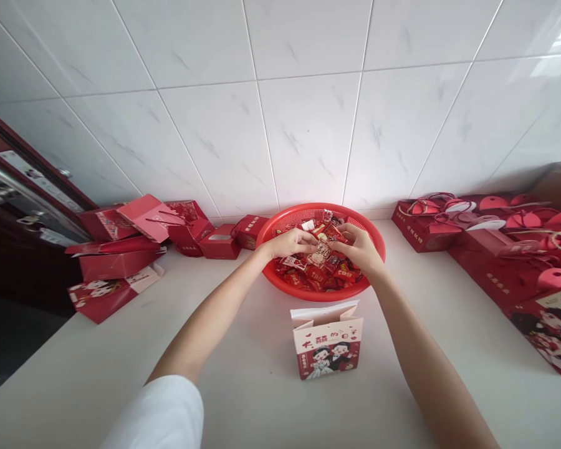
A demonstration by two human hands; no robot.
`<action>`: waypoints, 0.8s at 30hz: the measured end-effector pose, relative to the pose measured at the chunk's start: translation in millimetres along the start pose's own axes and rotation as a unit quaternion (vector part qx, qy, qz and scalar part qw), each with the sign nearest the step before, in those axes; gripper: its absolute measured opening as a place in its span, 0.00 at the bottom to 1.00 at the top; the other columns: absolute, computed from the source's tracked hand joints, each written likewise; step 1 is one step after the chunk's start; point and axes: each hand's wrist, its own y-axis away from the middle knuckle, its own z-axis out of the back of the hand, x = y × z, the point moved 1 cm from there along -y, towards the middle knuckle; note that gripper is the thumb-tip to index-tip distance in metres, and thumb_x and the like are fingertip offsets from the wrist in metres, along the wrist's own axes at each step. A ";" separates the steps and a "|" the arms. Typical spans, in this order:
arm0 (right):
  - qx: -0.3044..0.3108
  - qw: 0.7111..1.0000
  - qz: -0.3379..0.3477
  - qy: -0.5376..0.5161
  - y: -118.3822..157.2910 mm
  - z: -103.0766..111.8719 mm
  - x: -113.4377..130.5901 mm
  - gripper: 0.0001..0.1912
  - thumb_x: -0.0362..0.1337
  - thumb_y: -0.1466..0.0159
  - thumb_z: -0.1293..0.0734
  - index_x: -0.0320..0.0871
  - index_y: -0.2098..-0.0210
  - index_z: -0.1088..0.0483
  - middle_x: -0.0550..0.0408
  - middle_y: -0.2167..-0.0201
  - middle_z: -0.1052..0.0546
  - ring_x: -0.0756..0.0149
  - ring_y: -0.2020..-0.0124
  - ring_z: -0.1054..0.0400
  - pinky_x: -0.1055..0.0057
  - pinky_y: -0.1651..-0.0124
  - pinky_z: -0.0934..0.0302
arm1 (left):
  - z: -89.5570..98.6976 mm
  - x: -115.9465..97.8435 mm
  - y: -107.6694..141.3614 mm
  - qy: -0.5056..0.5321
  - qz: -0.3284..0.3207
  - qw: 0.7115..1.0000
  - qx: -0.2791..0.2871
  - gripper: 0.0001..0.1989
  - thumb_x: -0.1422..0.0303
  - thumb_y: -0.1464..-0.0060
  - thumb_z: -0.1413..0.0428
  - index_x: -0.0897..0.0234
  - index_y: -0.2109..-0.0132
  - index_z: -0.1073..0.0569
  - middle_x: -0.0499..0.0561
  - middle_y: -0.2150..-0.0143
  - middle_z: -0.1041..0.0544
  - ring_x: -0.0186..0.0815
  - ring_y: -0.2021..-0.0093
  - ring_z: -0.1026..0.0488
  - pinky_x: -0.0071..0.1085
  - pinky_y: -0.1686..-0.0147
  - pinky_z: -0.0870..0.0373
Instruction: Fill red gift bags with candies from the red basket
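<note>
Both of my hands reach into a red plastic basket (320,295) filled with wrapped candies (315,274). The fingers of my left hand (290,243) are curled together over the candies at the left of the pile; what they hold is hidden. Thumb and fingers of my right hand (359,248) close on a red-wrapped candy (333,234) at the pile's right side. In front of the basket, a red and cream gift box (328,349) with a cartoon couple stands upright, its top flaps raised. Neither hand touches this box.
Several red boxes (121,265) lie stacked and tumbled on the left of the white table (234,399). On the right, rows of red boxes (477,268) with cord handles stand along the table. A white tiled wall (308,137) rises right behind the basket.
</note>
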 end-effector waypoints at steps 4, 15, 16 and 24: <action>0.005 1.000 -0.007 0.010 1.4 0.4 1.2 0.15 0.42 0.48 0.27 0.44 0.63 0.28 0.53 0.65 0.21 0.56 0.60 0.26 0.61 0.56 0.34 | -0.7 0.4 0.5 0.003 0.000 1.000 -0.002 0.18 0.57 0.50 0.35 0.68 0.59 0.20 0.51 0.66 0.21 0.35 0.65 0.27 0.30 0.62 0.33; 0.011 1.000 0.001 0.026 1.9 -0.6 3.1 0.14 0.43 0.47 0.27 0.45 0.65 0.30 0.53 0.65 0.22 0.57 0.61 0.27 0.62 0.59 0.34 | -1.8 2.7 0.6 0.012 -0.008 1.000 0.007 0.16 0.58 0.49 0.35 0.68 0.60 0.22 0.49 0.65 0.23 0.33 0.65 0.28 0.29 0.61 0.33; 0.014 1.000 -0.001 0.027 1.9 -0.8 3.1 0.14 0.43 0.47 0.28 0.45 0.66 0.30 0.53 0.65 0.22 0.57 0.61 0.27 0.63 0.59 0.34 | -1.9 2.6 0.6 0.011 -0.007 1.000 0.007 0.16 0.58 0.49 0.35 0.68 0.60 0.22 0.49 0.65 0.23 0.34 0.64 0.28 0.29 0.61 0.33; 0.014 1.000 0.001 0.011 1.4 -1.4 4.3 0.13 0.42 0.49 0.27 0.45 0.68 0.30 0.54 0.66 0.23 0.59 0.64 0.28 0.63 0.61 0.36 | -2.2 0.0 1.2 0.008 0.017 1.000 0.014 0.18 0.56 0.51 0.35 0.67 0.61 0.23 0.50 0.65 0.23 0.34 0.64 0.29 0.30 0.60 0.34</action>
